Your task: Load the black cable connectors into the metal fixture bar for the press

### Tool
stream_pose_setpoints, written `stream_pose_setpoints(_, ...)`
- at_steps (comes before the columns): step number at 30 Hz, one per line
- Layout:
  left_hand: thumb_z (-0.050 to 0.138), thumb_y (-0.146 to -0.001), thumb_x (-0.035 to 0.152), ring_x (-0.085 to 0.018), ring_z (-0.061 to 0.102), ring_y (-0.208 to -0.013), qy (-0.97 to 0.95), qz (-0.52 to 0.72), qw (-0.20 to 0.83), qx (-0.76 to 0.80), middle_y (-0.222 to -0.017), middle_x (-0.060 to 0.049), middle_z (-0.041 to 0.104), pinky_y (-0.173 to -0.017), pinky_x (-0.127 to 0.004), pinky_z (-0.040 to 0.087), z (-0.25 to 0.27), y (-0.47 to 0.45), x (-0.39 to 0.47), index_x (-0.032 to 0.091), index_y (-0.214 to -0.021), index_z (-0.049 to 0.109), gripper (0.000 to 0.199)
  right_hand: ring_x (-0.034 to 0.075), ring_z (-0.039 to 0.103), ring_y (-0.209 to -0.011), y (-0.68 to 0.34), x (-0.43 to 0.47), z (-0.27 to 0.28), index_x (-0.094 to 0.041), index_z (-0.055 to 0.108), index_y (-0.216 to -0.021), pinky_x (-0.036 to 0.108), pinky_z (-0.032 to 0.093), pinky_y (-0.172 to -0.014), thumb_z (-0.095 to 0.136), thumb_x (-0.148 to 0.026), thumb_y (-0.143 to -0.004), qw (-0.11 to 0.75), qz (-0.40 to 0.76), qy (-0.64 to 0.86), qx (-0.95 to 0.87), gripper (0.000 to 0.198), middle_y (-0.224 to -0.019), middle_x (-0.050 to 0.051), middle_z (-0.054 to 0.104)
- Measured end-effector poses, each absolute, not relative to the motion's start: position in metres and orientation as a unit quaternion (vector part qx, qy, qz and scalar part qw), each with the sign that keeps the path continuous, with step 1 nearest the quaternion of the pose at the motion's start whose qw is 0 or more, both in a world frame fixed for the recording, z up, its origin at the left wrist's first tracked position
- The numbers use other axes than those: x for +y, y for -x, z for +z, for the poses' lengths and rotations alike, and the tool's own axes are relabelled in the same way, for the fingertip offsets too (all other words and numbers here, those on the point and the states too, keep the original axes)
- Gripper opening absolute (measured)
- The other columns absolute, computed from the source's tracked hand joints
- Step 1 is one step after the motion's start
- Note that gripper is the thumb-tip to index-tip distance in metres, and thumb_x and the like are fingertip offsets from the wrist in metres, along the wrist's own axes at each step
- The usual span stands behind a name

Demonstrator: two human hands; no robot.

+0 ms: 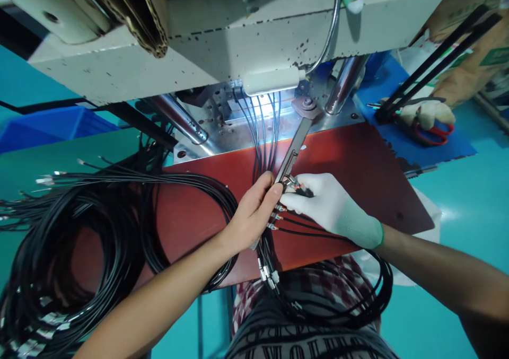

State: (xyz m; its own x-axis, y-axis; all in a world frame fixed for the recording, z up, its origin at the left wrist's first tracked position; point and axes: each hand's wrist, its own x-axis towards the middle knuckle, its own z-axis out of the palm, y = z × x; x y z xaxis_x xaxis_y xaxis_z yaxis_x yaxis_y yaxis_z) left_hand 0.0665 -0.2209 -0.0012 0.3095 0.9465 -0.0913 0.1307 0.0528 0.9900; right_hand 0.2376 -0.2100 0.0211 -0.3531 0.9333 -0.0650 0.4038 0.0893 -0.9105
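Observation:
My bare left hand (257, 210) is wrapped round a long metal bar fixture (295, 149), thumb on top. The bar slants from a bolted pivot by the machine down towards my lap. In a white glove, my right hand (328, 202) pinches a black cable (304, 191) whose metal connector end meets the bar's side. Below it, several cable ends with metal connectors (272, 225) sit in a row along the bar. More black cables (270, 258) hang under my left hand towards the lap. My fingertips partly hide the cable end.
Several thin cables (258, 120) run from the lit press area onto the red board (338, 163). Large coils of black cable (131, 242) lie at left. Red-handled scissors (435, 136) rest on a blue mat at right. A pale machine beam (222, 51) with metal posts spans the top.

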Motion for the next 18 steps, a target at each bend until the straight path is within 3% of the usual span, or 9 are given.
stream_pose_setpoints(5,0.046,-0.094,0.047,-0.008,0.037,-0.058,-0.555,0.357,0.6,0.452,-0.068,0.005,0.038,-0.054,-0.02,0.036,-0.004,-0.065,-0.217,0.02,-0.076,0.04,0.033,0.011,0.055,-0.067,-0.248,-0.206,0.029,-0.016,0.058,-0.069,0.023,0.04,-0.063,0.051,-0.038,-0.092,0.228,0.539,0.463,-0.665,0.033,-0.068,-0.002,0.061)
stream_pose_setpoints(12,0.052,-0.089,0.053,-0.006,0.041,-0.048,-0.473,0.357,0.671,0.445,-0.062,0.007,0.038,-0.043,-0.017,0.037,-0.007,-0.066,-0.215,0.021,-0.078,0.041,0.036,0.014,0.062,-0.08,-0.257,-0.207,0.034,-0.016,0.062,-0.083,0.026,0.045,-0.076,0.046,-0.033,-0.094,0.301,0.568,0.485,-0.592,0.026,-0.082,0.002,0.067)
stream_pose_setpoints(18,0.054,-0.088,0.053,-0.005,0.042,-0.05,-0.476,0.358,0.655,0.465,-0.065,0.006,0.042,-0.045,-0.016,0.039,-0.01,-0.063,-0.214,0.02,-0.08,0.045,0.036,0.012,0.059,-0.071,-0.245,-0.21,0.027,-0.017,0.063,-0.08,0.022,0.042,-0.061,0.07,-0.037,-0.078,0.282,0.472,0.501,-0.668,0.021,-0.075,-0.003,0.067)
